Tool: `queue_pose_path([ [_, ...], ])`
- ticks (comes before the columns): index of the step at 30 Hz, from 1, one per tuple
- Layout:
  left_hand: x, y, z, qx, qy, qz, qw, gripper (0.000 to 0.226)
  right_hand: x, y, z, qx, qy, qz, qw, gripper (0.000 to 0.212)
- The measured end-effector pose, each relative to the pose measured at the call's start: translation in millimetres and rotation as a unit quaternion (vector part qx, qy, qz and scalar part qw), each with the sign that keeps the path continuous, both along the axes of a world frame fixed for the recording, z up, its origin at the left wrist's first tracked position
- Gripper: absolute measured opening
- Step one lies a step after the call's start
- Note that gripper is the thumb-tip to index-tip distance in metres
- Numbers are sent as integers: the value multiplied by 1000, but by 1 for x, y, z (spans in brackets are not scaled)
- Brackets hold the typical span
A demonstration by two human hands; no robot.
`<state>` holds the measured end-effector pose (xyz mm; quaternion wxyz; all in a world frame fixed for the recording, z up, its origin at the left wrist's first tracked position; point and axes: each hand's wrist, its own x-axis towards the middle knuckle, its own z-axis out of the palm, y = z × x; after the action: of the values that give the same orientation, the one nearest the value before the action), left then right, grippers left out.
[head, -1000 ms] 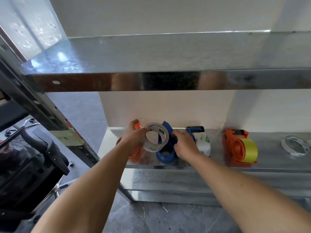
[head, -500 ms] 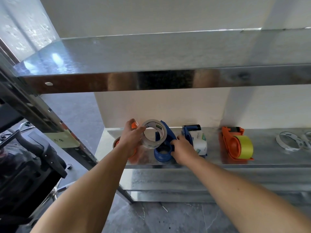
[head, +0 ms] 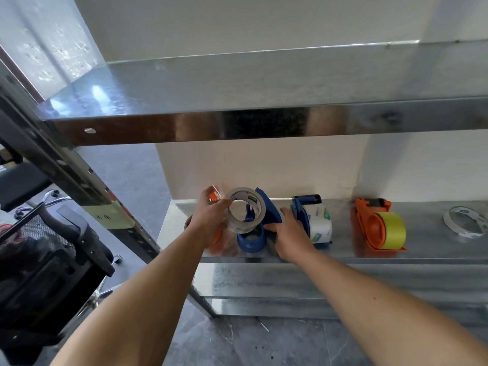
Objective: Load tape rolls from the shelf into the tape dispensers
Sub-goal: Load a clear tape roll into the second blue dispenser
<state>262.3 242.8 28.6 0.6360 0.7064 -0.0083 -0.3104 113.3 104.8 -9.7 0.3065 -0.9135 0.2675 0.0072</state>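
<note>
My left hand (head: 208, 220) grips a clear tape roll (head: 244, 210) with green print, held upright just above the hub of an empty blue dispenser (head: 257, 231) on the lower metal shelf (head: 422, 249). My right hand (head: 290, 233) holds that dispenser's right side and steadies it. Behind my left hand an orange dispenser (head: 213, 198) is mostly hidden. To the right stand a blue dispenser (head: 311, 220) loaded with clear tape and an orange dispenser (head: 377, 228) loaded with yellow tape.
A flat, nearly used-up tape ring (head: 466, 225) lies at the shelf's far right. The upper shelf (head: 264, 120) overhangs the work area. A slanted shelf post (head: 79, 180) and a black office chair (head: 47, 260) stand to the left, over grey floor tiles.
The tape roll in my left hand has stayed over the blue dispenser's hub, shifting only slightly. My right hand keeps its hold on the dispenser. The camera has tilted a little.
</note>
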Motion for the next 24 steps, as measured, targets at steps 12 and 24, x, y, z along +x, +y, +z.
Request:
queue_pose_path([
  [12,-18,-3,-17,28,32,-34,999,75,0,-2,22,98,-82,-95,987,43],
  [24,-30,-15,-36,68,34,-10,997,78,2,-3,16,100,-28,-103,989,44],
])
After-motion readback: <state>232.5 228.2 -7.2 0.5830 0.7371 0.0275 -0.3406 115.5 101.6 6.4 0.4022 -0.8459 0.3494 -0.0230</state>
